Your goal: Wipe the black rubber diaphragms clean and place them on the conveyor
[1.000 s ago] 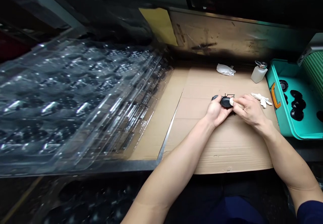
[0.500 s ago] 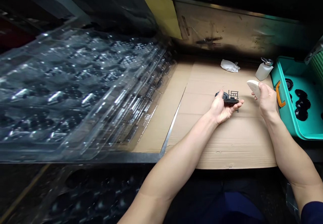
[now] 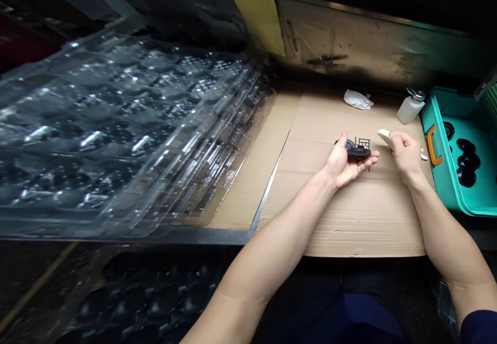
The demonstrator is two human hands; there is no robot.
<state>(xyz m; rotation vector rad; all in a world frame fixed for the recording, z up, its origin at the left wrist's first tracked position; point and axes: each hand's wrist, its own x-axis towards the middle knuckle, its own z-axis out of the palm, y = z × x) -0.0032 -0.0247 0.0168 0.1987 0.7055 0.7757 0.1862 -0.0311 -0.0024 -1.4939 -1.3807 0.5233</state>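
Black disc held in left-hand fingers, right-hand fingers pinching a white pad, teal tray nearby.

Glare is bouncing hard off the stacked clear plastic trays, the cardboard sheet is catching soft even light, heavy shadow is swallowing the top and bottom edges, wide-angle distortion is bending the frame's sides, and the trays are smearing slightly blurry.
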